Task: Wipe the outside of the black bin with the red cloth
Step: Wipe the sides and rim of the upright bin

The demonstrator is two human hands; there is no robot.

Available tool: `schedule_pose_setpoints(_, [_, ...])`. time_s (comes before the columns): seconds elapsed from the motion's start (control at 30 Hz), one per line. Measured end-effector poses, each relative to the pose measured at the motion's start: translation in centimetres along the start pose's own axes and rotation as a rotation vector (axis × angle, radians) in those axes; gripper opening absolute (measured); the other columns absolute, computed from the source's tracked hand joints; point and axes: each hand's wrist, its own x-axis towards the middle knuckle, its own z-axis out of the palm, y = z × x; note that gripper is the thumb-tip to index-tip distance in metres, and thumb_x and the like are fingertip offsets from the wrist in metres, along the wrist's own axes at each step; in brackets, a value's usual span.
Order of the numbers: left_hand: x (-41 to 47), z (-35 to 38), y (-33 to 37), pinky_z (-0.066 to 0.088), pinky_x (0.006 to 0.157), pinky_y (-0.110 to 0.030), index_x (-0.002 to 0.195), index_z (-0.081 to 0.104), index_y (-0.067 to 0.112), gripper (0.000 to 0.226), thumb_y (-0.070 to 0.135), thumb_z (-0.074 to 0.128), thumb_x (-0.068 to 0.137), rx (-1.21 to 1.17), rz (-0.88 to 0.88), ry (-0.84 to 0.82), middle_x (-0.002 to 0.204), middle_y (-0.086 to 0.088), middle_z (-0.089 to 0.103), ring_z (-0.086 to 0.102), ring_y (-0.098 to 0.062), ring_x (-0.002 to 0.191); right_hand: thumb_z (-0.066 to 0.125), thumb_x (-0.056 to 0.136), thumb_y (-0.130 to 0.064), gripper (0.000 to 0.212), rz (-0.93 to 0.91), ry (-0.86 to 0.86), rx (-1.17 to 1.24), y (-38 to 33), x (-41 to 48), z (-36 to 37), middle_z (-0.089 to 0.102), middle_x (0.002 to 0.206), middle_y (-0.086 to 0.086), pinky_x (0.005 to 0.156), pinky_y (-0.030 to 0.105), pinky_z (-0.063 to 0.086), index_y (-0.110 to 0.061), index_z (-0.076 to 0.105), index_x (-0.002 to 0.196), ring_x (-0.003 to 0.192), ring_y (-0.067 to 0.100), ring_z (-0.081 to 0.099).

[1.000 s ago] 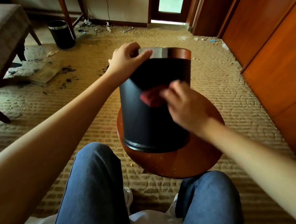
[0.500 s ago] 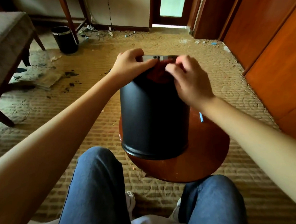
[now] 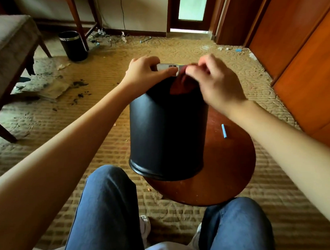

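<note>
2 hands are meeting at the top of the black bin (image 3: 167, 129), which is standing on the round wooden table (image 3: 229, 167) just beyond our knees. 1 s ago our right hand (image 3: 215, 83) was pressing the red cloth (image 3: 182, 83) against the middle of the near wall; now it is working just under the chrome rim (image 3: 166, 68), much as it was 0.5 s ago, so we are judging that the upward stroke is ending and that the sides and back are still waiting. Its fingers are curling down and bunching the cloth against the upper wall. Our left hand (image 3: 144, 73) is keeping its place, thumb lying along the rim and fingers hooking over the edge to steady the bin. With the right arm raised, a small blue stick (image 3: 224, 130) is showing on the table. Motion is blurring the right fingertips, so we are not making out which of them are touching the cloth; most of the cloth is hiding under the hand, the far wall is facing away, and we are unable to tell whether the base is sitting flat.
</note>
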Motion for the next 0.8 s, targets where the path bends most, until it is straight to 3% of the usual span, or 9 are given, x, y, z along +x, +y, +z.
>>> schedule_pose_setpoints(0.17, [0.0, -0.9, -1.2, 0.024, 0.057, -0.032, 0.062, 0.039, 0.018, 0.049, 0.054, 0.067, 0.082, -0.112, -0.067, -0.004, 0.06, 0.005, 0.034, 0.031, -0.009, 0.057, 0.052, 0.076, 0.004, 0.041, -0.134, -0.044, 0.06, -3.3, -7.2, 2.8, 0.042, 0.105, 0.012, 0.058, 0.036, 0.043, -0.019, 0.047, 0.109, 0.076, 0.032, 0.052])
schedule_pose_setpoints(0.27, [-0.2, -0.9, -1.3, 0.024, 0.051, -0.021, 0.06, 0.036, 0.023, 0.047, 0.05, 0.067, 0.084, -0.135, -0.081, 0.004, 0.059, 0.01, 0.034, 0.03, -0.003, 0.053, 0.039, 0.09, 0.001, 0.029, -0.343, -0.209, 0.121, -5.0, -15.4, 3.1, 0.042, 0.105, 0.012, 0.056, 0.034, 0.048, -0.018, 0.047, 0.11, 0.073, 0.025, 0.047])
schedule_pose_setpoints(0.33, [-0.4, -0.7, -1.0, 0.024, 0.052, -0.021, 0.061, 0.035, 0.023, 0.047, 0.051, 0.065, 0.084, -0.113, -0.056, 0.018, 0.059, 0.01, 0.034, 0.03, -0.003, 0.054, 0.03, 0.093, 0.001, 0.032, -0.441, -0.246, 0.096, -3.8, -15.1, 2.5, 0.042, 0.105, 0.011, 0.059, 0.035, 0.05, -0.018, 0.047, 0.111, 0.074, 0.025, 0.049])
schedule_pose_setpoints(0.4, [-0.3, -0.4, -0.7, 0.025, 0.057, -0.028, 0.061, 0.034, 0.022, 0.05, 0.057, 0.062, 0.083, -0.076, -0.022, 0.017, 0.06, 0.008, 0.034, 0.03, -0.007, 0.057, 0.035, 0.086, 0.002, 0.034, -0.354, -0.193, 0.038, -2.4, -10.7, 1.6, 0.042, 0.103, 0.007, 0.058, 0.036, 0.049, -0.019, 0.048, 0.11, 0.072, 0.028, 0.053])
schedule_pose_setpoints(0.47, [-0.4, 0.0, -0.4, 0.024, 0.06, -0.032, 0.06, 0.033, 0.022, 0.053, 0.064, 0.058, 0.078, -0.053, -0.001, 0.0, 0.061, 0.008, 0.034, 0.032, -0.011, 0.062, 0.046, 0.09, -0.009, 0.018, -0.084, -0.095, 0.017, -1.1, -4.7, 0.4, 0.049, 0.096, 0.002, 0.058, 0.036, 0.048, -0.019, 0.054, 0.103, 0.076, 0.026, 0.053])
schedule_pose_setpoints(0.53, [-0.4, 0.0, 0.0, 0.024, 0.06, -0.032, 0.059, 0.033, 0.021, 0.054, 0.069, 0.053, 0.072, -0.029, 0.012, -0.002, 0.061, 0.008, 0.035, 0.033, -0.013, 0.064, 0.056, 0.086, -0.007, 0.018, 0.065, -0.013, -0.028, -0.7, 0.0, -0.3, 0.055, 0.094, 0.013, 0.052, 0.036, 0.048, -0.013, 0.06, 0.102, 0.077, 0.032, 0.055])
schedule_pose_setpoints(0.7, [0.0, -0.5, -1.3, 0.027, 0.062, -0.032, 0.065, 0.041, 0.016, 0.052, 0.062, 0.06, 0.08, -0.037, -0.047, 0.017, 0.06, 0.007, 0.036, 0.035, -0.012, 0.06, 0.046, 0.077, 0.002, 0.037, -0.126, -0.004, -0.035, -3.7, -5.0, 2.1, 0.053, 0.104, 0.017, 0.061, 0.038, 0.048, -0.019, 0.05, 0.108, 0.074, 0.035, 0.057])
schedule_pose_setpoints(0.77, [0.2, -0.8, -1.4, 0.039, 0.077, -0.037, 0.064, 0.043, 0.023, 0.045, 0.063, 0.057, 0.081, -0.034, -0.079, 0.013, 0.067, 0.008, 0.044, 0.049, -0.017, 0.072, 0.04, 0.082, -0.001, 0.034, -0.21, -0.127, 0.027, -5.5, -11.2, 2.8, 0.045, 0.111, 0.014, 0.066, 0.038, 0.047, -0.019, 0.047, 0.109, 0.075, 0.032, 0.054])
schedule_pose_setpoints(0.8, [0.4, -0.9, -0.9, 0.039, 0.093, -0.05, 0.069, 0.05, 0.027, 0.037, 0.061, 0.054, 0.083, 0.028, -0.089, 0.017, 0.079, 0.006, 0.053, 0.054, -0.023, 0.09, 0.039, 0.087, -0.003, 0.028, -0.234, -0.186, 0.074, -6.1, -14.0, 2.9, 0.043, 0.111, 0.014, 0.066, 0.038, 0.048, -0.018, 0.048, 0.109, 0.075, 0.03, 0.052])
